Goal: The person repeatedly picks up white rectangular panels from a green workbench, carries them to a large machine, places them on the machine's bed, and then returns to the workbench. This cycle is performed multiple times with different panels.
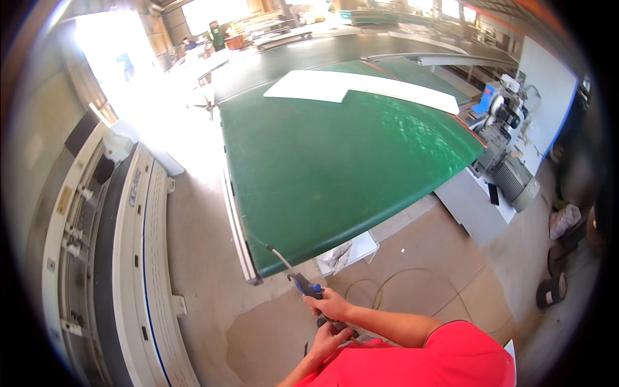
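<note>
My right hand [330, 304] is wrapped round the dark handle of a gun-like tool [298, 278] with a blue knob and a thin, bent metal neck. The neck's tip points up and left, over the near left corner of a green conveyor belt [335, 168]. Just below, close to my body, my left hand [327, 340] has its fingers curled by a dark piece at the tool's lower end. What it grips there is partly hidden. A white L-shaped panel [309, 84] lies flat on the belt's far part.
A long white machine [138, 258] stands at the left. Right of the belt is a grey motor [514, 182] with a black phone-like object [493, 194] beside it. A thin hose [412, 269] loops over the floor. A small white stand [358, 253] holds a plastic bag under the belt's edge.
</note>
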`<state>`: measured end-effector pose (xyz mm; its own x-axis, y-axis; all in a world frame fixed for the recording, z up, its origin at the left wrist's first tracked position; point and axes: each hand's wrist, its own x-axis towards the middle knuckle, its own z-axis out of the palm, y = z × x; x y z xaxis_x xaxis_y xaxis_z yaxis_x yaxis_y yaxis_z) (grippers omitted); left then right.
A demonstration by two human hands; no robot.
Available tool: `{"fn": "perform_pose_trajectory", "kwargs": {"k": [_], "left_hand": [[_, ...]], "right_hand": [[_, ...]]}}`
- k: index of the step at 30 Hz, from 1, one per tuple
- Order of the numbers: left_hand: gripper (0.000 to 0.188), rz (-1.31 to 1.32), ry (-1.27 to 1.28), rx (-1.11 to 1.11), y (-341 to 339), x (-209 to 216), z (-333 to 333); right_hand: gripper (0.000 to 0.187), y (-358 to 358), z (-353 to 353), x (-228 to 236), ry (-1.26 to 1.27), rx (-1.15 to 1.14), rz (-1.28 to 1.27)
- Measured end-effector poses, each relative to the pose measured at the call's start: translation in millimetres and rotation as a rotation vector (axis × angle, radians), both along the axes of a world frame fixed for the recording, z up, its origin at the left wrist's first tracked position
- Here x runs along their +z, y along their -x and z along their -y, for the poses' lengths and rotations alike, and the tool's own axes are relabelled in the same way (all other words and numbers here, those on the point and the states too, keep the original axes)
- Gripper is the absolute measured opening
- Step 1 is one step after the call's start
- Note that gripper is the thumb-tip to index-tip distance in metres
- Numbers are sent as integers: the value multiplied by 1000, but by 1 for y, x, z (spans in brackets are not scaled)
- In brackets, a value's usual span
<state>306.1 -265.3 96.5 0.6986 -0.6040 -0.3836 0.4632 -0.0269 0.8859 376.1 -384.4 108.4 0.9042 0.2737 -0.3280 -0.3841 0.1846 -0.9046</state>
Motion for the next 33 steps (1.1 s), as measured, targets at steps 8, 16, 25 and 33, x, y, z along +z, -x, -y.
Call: {"fn": "perform_pose_trajectory", "kwargs": {"k": [8, 16, 25, 33], "left_hand": [[14, -23, -18, 5, -105, -13, 67], [19, -10, 132, 531, -251, -5, 136], [20, 21, 221, 610, -480, 8, 381], [19, -88, -106, 635, -518, 6, 492]], "right_hand": [[32, -87, 87, 29, 100, 116, 163], [40, -242, 357, -33, 378, -426, 289], [60, -588, 822, -72, 1398, -694, 431], [79, -766, 993, -72, 1824, -475, 103]]}}
